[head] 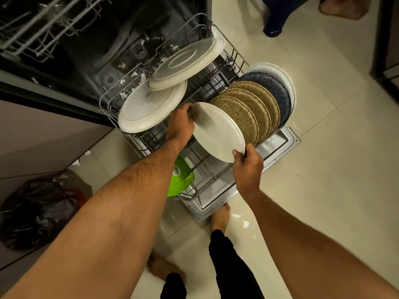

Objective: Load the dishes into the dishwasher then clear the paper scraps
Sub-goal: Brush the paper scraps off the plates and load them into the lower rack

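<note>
We find the dishwasher (121, 50) open, its lower rack (138, 145) drawn out over the lowered door (278, 145). Both hands hold one white plate (218, 131) on edge above the rack. The left hand (181, 121) grips the plate's upper rim, fingers curled over the far side. The right hand (247, 162) pinches the lower rim, thumb on the near face, the remaining fingers behind it.

The plate stands tilted, just beside a row of speckled tan plates (248, 113) already set upright in the rack. Behind these we note a dark blue plate (278, 91) and, at the far end of the row, a pale plate (282, 72). Whether the held plate touches the nearest tan plate we cannot tell.

On the rack's left side, two large white plates (151, 104) lean back, the upper one (187, 61) overlapping the lower. A green item (180, 180) sits at the rack's near corner, partly hidden by the left forearm.

Paper scraps (138, 75) lie scattered along the rack's rear edge and on the tub floor. Further scraps (245, 223) lie on the tiled floor (323, 169) near the person's foot (220, 216), and some more beside the cabinet at left.

A black bag (36, 212) rests on the floor at left. A dark blue stool leg (274, 24) stands at top right.
</note>
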A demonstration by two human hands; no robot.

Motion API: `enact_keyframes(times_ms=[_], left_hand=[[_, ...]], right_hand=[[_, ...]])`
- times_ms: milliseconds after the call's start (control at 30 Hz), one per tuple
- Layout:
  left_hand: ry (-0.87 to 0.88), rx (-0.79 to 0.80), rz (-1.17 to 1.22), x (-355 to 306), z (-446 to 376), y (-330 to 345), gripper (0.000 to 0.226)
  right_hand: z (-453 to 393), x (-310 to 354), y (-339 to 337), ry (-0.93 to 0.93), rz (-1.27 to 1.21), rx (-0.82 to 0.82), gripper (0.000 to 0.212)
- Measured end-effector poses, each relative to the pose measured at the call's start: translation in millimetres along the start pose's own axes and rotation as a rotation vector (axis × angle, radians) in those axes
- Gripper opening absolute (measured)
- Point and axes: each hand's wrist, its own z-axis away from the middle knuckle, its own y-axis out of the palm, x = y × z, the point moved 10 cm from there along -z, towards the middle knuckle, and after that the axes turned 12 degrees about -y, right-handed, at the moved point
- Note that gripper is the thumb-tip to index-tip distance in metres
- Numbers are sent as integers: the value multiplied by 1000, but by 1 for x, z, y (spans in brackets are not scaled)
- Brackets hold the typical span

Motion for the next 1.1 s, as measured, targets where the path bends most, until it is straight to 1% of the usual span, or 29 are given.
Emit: enact_keyframes(times_ms=[167, 367, 467, 567, 733, 867, 1100], left_hand=[[-41, 38, 4, 2, -12, 15, 33], [-56, 43, 55, -6, -21, 20, 35], [-60, 67, 42, -7, -21, 25, 34], [-91, 54, 24, 1, -24, 28, 31], [-168, 68, -102, 21, -28, 39, 37], [-159, 84, -145, 26, -22, 43, 40], [-125, 67, -101, 31, -10, 34, 45]], right_hand=[[-9, -6, 0, 11, 4, -5, 10], [-16, -4, -6, -44, 22, -10, 11], [-17, -9, -1, -28, 36, 26, 10], [-21, -14, 11, 3, 77, 100, 9], [-28, -12, 37, -28, 291, 292, 20], [-29, -5, 34, -37, 311, 269, 25], [-22, 2, 27, -49, 323, 238, 38]])
